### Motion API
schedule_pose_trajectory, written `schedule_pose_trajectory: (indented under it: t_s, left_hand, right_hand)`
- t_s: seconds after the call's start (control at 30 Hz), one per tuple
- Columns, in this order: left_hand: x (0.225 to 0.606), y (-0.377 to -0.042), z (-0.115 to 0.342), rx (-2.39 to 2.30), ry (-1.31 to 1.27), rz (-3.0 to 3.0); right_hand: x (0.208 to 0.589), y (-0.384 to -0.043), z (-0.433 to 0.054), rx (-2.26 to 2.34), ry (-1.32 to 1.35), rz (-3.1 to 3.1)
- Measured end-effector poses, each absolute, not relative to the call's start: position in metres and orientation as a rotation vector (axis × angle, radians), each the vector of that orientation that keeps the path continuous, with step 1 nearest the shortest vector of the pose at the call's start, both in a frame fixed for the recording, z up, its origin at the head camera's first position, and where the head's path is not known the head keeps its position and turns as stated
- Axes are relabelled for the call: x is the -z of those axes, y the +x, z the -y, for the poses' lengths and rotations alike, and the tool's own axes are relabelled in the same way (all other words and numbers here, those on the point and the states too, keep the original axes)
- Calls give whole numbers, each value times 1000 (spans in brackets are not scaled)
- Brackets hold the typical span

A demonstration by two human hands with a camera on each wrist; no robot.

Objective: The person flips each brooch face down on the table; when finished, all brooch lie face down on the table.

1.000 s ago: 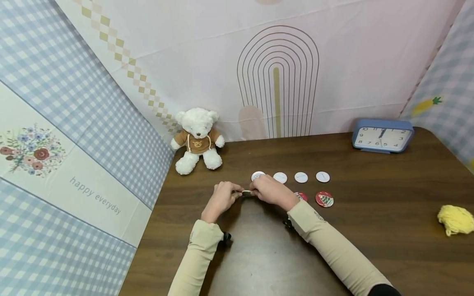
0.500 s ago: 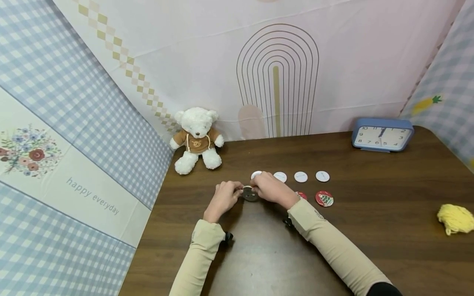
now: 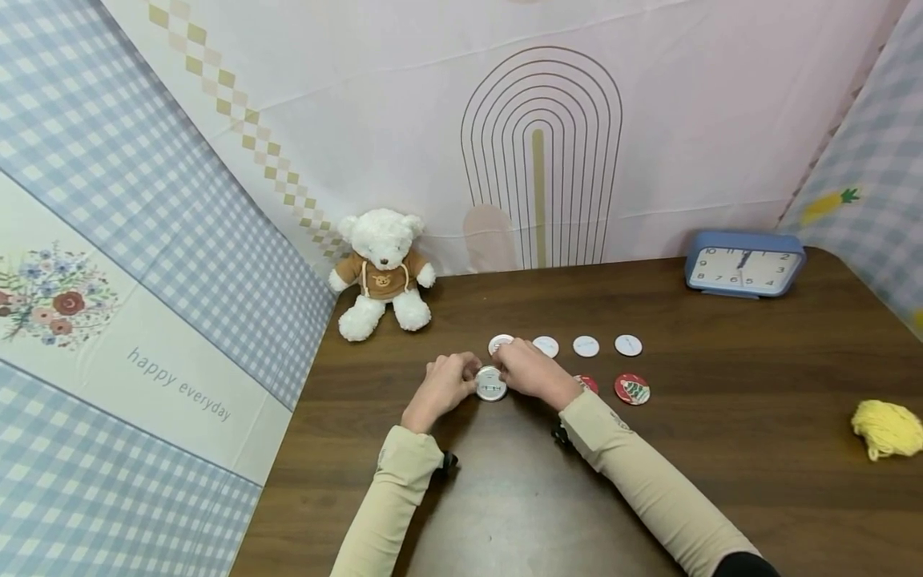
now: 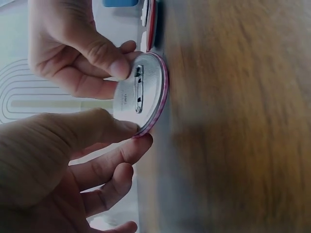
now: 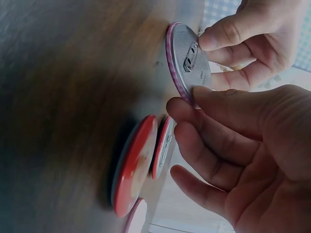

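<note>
The badge (image 3: 491, 384) has been tilted between the two hands: seen almost edge-on a second ago, then as a dark disc half a second ago, it is now shown bright silver, its round back turned upward and the pin (image 4: 139, 90) clearly exposed. The left hand (image 3: 441, 388) has been shifted slightly rightward along with it.

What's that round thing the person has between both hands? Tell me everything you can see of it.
It is a round badge, seen from behind. Its back is silvery and looks like metal, with tiny unreadable markings and a pin fastener; a pinkish rim shows at the edge. The left hand and right hand pinch its edge, thumbs on the back. It is held tilted, low at the table; whether they touch is unclear. Its front is hidden.
</note>
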State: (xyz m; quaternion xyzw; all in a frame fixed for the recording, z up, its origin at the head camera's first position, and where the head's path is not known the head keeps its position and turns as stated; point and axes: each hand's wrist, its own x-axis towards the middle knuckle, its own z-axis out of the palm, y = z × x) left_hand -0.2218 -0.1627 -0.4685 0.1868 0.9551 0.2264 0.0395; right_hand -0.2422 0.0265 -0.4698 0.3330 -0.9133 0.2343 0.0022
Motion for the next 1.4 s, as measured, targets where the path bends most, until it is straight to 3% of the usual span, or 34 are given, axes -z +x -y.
schedule_pose_trajectory:
  t_s: [0.67, 1.4]
  left_hand:
    - [475, -224, 157, -637, 499, -2879]
    - [478, -224, 155, -602, 495, -2883]
  right_hand:
    - [479, -240, -31, -673, 1040, 2790]
    - [475, -229, -73, -477, 977, 2925]
